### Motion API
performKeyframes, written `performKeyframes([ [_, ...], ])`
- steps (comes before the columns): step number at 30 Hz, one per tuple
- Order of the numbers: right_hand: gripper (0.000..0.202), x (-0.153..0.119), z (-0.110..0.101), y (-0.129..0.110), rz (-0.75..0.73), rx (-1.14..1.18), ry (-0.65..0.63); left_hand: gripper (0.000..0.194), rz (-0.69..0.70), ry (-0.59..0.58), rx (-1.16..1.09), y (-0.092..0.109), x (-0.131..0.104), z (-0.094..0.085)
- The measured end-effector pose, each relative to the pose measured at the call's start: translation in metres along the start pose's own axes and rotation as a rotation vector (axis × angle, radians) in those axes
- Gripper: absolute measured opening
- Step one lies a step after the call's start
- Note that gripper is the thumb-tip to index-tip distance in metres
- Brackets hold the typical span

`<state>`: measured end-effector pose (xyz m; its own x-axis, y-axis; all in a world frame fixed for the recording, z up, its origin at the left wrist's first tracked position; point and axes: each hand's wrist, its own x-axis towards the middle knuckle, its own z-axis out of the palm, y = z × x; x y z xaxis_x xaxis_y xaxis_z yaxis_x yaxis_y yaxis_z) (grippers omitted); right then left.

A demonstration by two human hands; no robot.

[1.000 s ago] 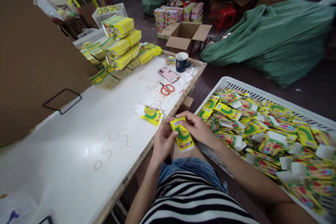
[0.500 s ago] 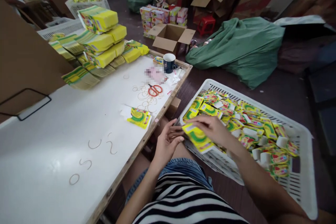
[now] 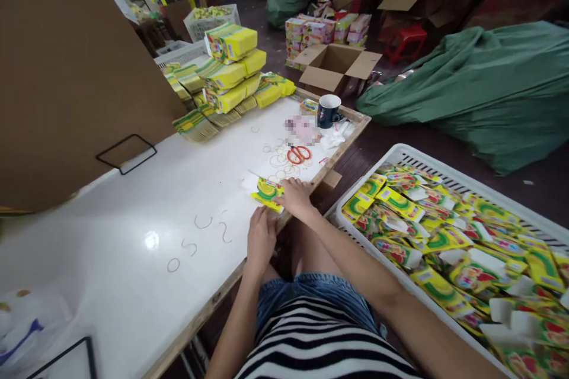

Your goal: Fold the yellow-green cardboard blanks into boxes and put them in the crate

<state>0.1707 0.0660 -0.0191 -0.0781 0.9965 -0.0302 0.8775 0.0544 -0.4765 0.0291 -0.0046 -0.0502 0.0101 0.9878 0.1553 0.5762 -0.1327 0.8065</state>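
A flat yellow packet [image 3: 267, 190] with a green curved design lies near the front edge of the white table. My right hand [image 3: 297, 196] is on its right side, fingers bent over and gripping that edge. Just below the packet, my left hand [image 3: 261, 237] rests over the table edge, its fingers loosely extended and the tips close to the packet's lower border. Whether those tips touch it is hard to see. Beyond the hands are red-handled scissors [image 3: 299, 155] and scattered rubber bands [image 3: 279, 160].
A white plastic basket [image 3: 402, 151] full of similar yellow packets stands at my right. Stacked yellow bundles [image 3: 233, 71] and a dark mug [image 3: 329, 112] occupy the table's far end. A cardboard sheet [image 3: 89, 100] rises at left. An open carton [image 3: 323, 80] and green sack [image 3: 502, 95] are beyond.
My right hand has left the basket side, no longer holding the packet it had there, and is now at the packet on the table. My left hand has moved to the table edge. The view has turned right.
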Motion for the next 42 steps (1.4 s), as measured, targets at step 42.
performKeyframes([
  [42,0.047,-0.084,-0.026,0.014,-0.158,1.053,0.009,0.068,-0.217,-0.284,-0.726,0.066,-0.01,-0.038],
])
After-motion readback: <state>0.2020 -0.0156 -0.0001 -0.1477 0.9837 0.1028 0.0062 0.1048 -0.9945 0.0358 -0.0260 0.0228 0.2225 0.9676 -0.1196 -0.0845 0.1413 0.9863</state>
